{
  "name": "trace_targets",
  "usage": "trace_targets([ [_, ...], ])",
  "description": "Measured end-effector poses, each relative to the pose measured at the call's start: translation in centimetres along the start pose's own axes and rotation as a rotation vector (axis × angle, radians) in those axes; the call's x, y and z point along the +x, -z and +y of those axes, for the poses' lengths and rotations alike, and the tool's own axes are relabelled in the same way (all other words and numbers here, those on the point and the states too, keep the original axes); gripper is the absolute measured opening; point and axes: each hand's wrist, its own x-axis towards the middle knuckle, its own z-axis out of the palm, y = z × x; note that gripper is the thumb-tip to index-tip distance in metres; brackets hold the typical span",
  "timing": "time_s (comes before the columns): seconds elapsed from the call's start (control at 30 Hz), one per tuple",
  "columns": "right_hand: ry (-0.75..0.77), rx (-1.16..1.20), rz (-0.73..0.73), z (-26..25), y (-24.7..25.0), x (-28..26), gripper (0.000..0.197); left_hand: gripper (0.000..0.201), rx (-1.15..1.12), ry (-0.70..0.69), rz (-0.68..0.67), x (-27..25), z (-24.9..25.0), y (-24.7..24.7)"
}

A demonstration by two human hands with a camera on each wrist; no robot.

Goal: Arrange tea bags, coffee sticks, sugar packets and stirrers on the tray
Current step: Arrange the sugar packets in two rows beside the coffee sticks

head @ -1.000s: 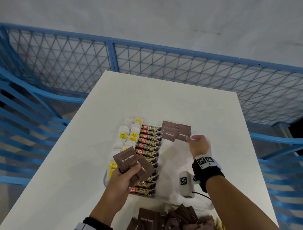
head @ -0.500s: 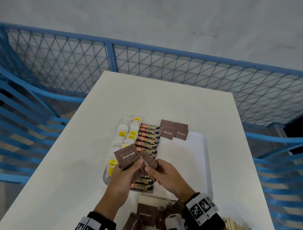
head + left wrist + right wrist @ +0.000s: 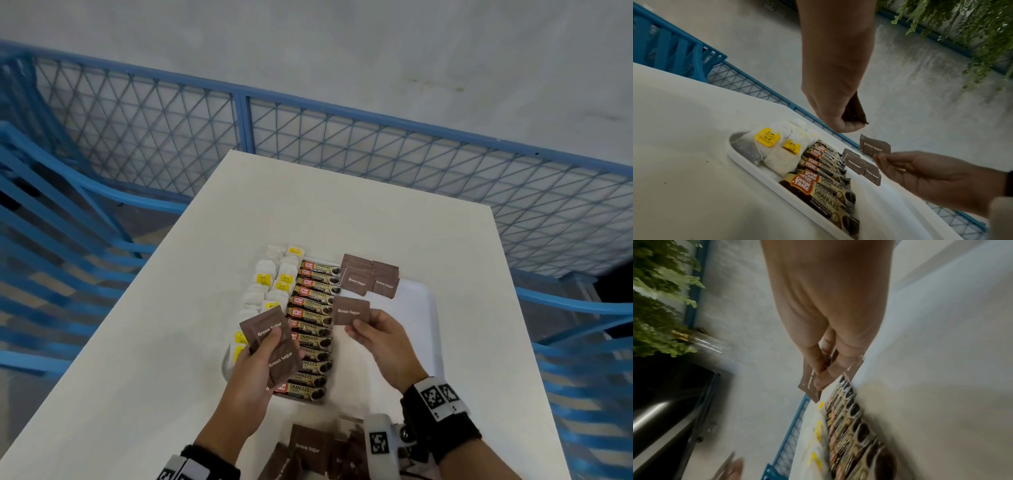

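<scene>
A white tray [image 3: 423,308] lies on the white table. It holds a column of tea bags [image 3: 274,291] with yellow tags on the left, a row of coffee sticks [image 3: 313,325] in the middle, and several brown sugar packets [image 3: 370,277] at the far end. My left hand [image 3: 260,363] grips a small fan of brown sugar packets [image 3: 270,339] over the near coffee sticks. My right hand [image 3: 373,329] pinches one brown sugar packet [image 3: 351,310] above the tray, just nearer than the laid packets. The same single packet [image 3: 874,145] shows in the left wrist view, the tea bags [image 3: 774,151] below it.
A loose heap of brown sugar packets [image 3: 308,448] lies on the table at the near edge. A blue mesh fence [image 3: 342,144] rings the table. Bare tray floor [image 3: 404,342] stretches to the right of the coffee sticks.
My right hand came back from the far packets to my left hand, took one packet from the fan, and now carries it away toward the far right of the tray.
</scene>
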Motion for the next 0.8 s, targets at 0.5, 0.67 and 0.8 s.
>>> trace_targets([
  [0.5,0.02,-0.525,0.488,0.9,1.1,9.4,0.016,0.022,0.043,0.007,0.027,1.0,0.0,1.3],
  [0.67,0.025,-0.686,0.519,0.6,0.3,10.0,0.018,0.03,0.038,0.023,0.035,1.3,-0.1,1.4],
  [0.8,0.057,-0.728,0.531,0.4,-0.1,9.8,0.021,0.029,0.058,0.015,0.007,1.2,-0.1,1.2],
])
